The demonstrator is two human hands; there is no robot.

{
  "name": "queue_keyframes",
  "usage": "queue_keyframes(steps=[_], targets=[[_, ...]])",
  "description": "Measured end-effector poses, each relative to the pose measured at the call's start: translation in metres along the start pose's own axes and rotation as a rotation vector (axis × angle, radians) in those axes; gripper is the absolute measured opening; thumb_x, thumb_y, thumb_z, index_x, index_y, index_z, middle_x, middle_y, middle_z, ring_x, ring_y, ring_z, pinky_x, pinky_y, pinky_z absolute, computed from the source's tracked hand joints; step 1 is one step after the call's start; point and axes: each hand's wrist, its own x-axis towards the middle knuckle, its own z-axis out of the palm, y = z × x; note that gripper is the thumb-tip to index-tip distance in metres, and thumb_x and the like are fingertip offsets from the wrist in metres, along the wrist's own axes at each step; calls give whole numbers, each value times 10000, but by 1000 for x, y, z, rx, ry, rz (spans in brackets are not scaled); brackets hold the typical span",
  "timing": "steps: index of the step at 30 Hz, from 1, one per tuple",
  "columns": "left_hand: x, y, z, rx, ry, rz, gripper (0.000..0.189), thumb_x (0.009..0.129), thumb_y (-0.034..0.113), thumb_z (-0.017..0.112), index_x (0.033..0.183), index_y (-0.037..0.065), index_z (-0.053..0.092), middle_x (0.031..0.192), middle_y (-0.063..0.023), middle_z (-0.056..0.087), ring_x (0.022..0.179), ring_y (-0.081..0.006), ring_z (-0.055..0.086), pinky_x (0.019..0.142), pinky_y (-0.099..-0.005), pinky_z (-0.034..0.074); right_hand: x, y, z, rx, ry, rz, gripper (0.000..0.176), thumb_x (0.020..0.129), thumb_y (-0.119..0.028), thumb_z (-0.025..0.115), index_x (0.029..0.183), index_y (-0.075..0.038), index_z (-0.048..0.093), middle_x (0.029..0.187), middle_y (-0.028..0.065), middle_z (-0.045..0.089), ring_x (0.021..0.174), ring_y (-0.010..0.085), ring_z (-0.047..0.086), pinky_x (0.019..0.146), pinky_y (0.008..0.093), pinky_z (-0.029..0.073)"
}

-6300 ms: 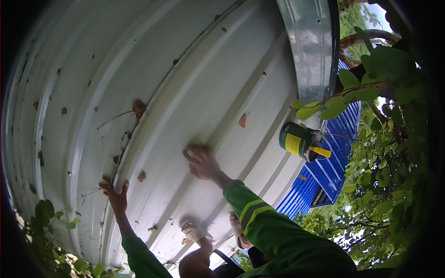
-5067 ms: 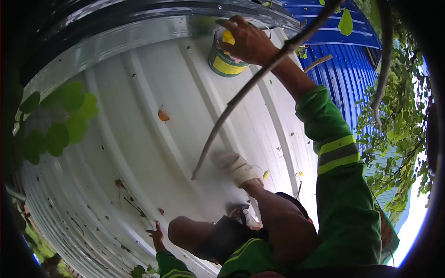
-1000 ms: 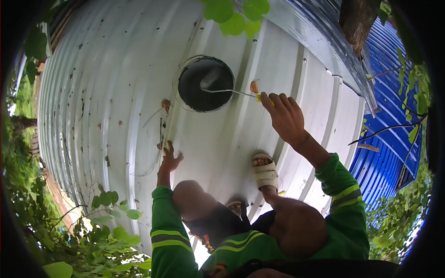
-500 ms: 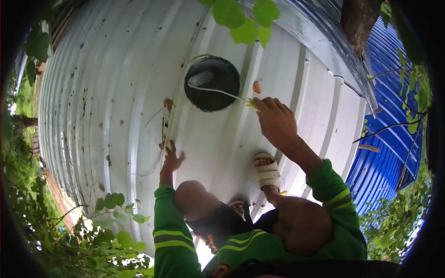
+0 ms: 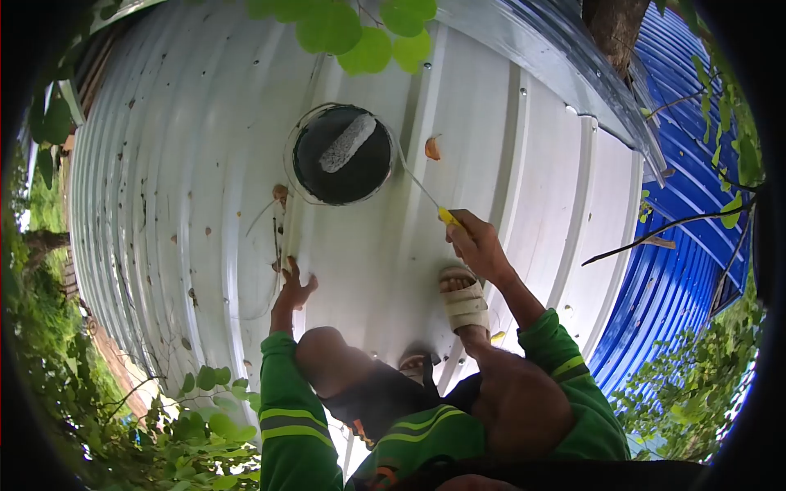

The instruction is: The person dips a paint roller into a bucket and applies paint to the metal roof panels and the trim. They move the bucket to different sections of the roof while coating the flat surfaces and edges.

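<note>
My right hand (image 5: 481,248) is closed around the yellow handle of a paint roller (image 5: 347,143). The roller's fuzzy grey-white sleeve lies over the mouth of a round bucket (image 5: 309,182) with a dark inside, and its thin wire frame runs past the bucket's right rim toward my hand. My left hand (image 5: 293,288) is at the metal roofing sheet (image 5: 368,245) with its fingers spread and nothing in them. It is beside a raised rib, just below a dry twig (image 5: 277,233).
Dry leaves, one orange-brown leaf (image 5: 432,148) among them, lie on the ribbed sheet. My sandalled foot (image 5: 463,301) stands near my right hand. Green leaves (image 5: 329,29) hang above the bucket. A tree trunk (image 5: 614,33), a bare branch (image 5: 655,238) and blue roofing (image 5: 647,303) are on the right.
The roller's sleeve has come up into view at the bucket's mouth. My right hand has drawn down, closer to me. My left hand stays at the sheet; the whole view has shifted slightly.
</note>
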Motion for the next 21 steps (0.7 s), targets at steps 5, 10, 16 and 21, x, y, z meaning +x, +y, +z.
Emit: queue_keyframes(steps=[5, 10, 16, 21], targets=[[-1, -1, -1, -36, -15, 3, 1063, 866, 574, 574, 1531, 226, -179, 1531, -399, -40, 1115, -573, 551, 762, -465, 616, -4, -9, 0, 294, -186, 125, 277, 990, -203, 485, 1076, 34, 600, 710, 20, 535, 517, 69, 467, 464, 240, 374], [6, -8, 3, -21, 7, 11, 1074, 857, 586, 587, 1529, 252, -181, 1533, -395, -50, 1142, -580, 530, 739, -453, 618, 0, -20, 5, 327, -224, 179, 350, 998, -251, 470, 1104, 56, 602, 734, 44, 553, 467, 80, 462, 425, 242, 375], [10, -7, 3, -69, 25, 39, 1089, 852, 581, 611, 1525, 275, -190, 1539, -389, -33, 1143, -571, 535, 709, -449, 618, 2, -21, 10, 323, -228, 239, 346, 990, -245, 476, 1120, 49, 604, 742, 44, 568, 444, 66, 460, 417, 234, 374], [7, -15, 4, -27, 13, 44, 1105, 848, 585, 621, 1520, 276, -200, 1536, -393, -22, 1140, -569, 538, 686, -443, 620, 1, -4, 13, 151, -179, 143, 298, 985, -186, 489, 1145, 48, 583, 759, 48, 572, 542, 83, 534, 487, 229, 415]])
